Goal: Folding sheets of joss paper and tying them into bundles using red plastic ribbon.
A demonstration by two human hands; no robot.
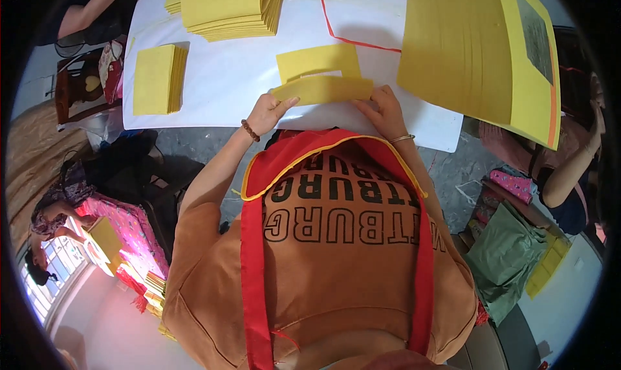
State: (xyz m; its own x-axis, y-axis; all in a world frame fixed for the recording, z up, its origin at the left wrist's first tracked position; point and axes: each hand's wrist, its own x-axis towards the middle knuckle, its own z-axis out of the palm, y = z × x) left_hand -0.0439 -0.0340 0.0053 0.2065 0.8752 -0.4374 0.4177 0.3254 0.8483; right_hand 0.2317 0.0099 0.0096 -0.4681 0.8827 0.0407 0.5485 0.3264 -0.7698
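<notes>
My left hand (pixel 266 113) pinches the left end of a folded yellow paper strip (pixel 323 91) at the table's near edge. At the strip's other end, my right hand (pixel 386 113) grips with thumb and fingers. The paper is slightly bowed between them. Just behind it lies another yellow paper piece (pixel 317 61), with a sliver of white showing at its lower edge. Whether the two are one sheet cannot be made out.
A small stack of yellow paper (pixel 152 79) stands at left, a thicker stack (pixel 223 8) at the back. A large fanned pile (pixel 453 53) covers the table's right. Red string (pixel 330 28) crosses the white table (pixel 220 79). Other people's arms (pixel 572 166) show at both sides.
</notes>
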